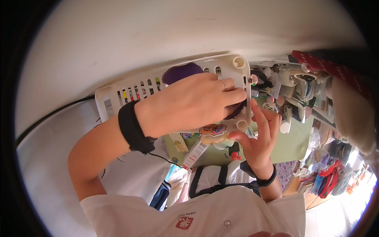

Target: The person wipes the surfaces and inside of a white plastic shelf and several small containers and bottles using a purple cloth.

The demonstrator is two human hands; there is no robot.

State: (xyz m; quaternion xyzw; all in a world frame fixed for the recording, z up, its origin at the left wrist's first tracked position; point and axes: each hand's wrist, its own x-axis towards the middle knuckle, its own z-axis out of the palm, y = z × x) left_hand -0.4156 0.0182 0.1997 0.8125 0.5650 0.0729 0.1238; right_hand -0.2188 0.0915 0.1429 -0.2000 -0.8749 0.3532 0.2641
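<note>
A white slotted plastic rack (111,102) with round corner sockets stands before me against the wall. My left hand (189,102), wearing a ring and a black wristband, reaches across its top, palm down, on a dark purple cloth (182,72). The cloth shows above the hand and below its bent fingertips; the rest is hidden under the palm. At the rack's near right corner is my right hand (260,127), its thumb at the lower edge and its index fingertip at the right edge, around the corner. A colourful sticker-like badge (213,129) is beside the thumb.
Under the rack is a green tabletop (291,146) holding a long printed box (195,154) and a red-and-black item (235,154). Bottles, boxes and small goods crowd the right side. A black cable (50,118) runs along the wall at left. A red-trimmed plush item (351,115) hangs at far right.
</note>
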